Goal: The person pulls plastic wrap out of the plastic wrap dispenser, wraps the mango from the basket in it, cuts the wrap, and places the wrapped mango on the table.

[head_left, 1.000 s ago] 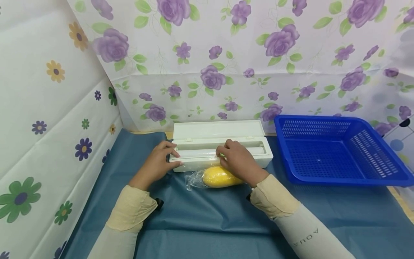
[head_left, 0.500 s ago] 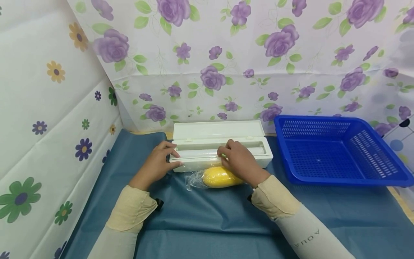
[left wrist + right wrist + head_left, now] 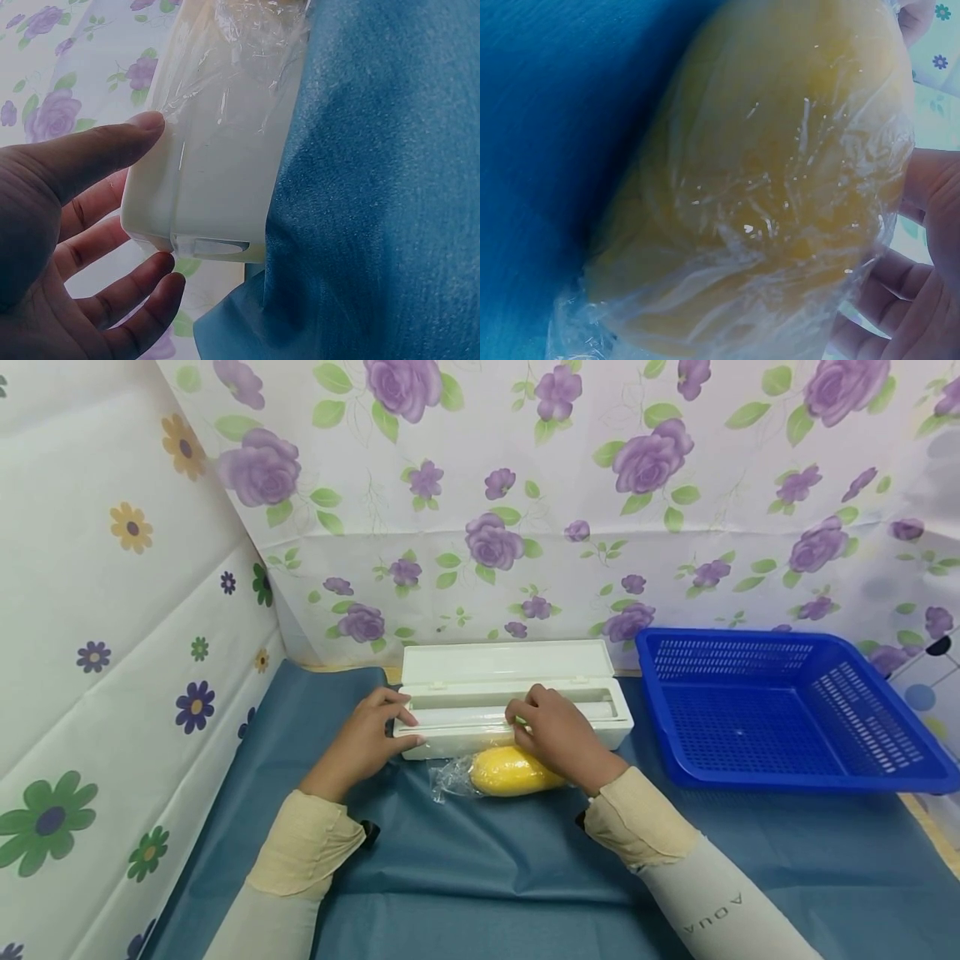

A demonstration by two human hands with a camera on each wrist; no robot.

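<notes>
A white cling film dispenser lies with its lid raised, a film roll inside. My left hand holds its left end, thumb at the front and fingers over the rim; the left wrist view shows the thumb on the edge. My right hand is at the front rim, fingertips pinching a small green slide cutter, mostly hidden. Just in front of the dispenser lies a yellow oval fruit wrapped in clear film. It fills the right wrist view, and my right hand partly covers its right end.
A blue perforated basket stands to the right of the dispenser. Dark blue-green cloth covers the table, with folds in front. A flowered sheet hangs close behind, and another at the left.
My right hand has shifted very slightly to the right along the front rim. The left hand, the dispenser and the wrapped fruit stay put.
</notes>
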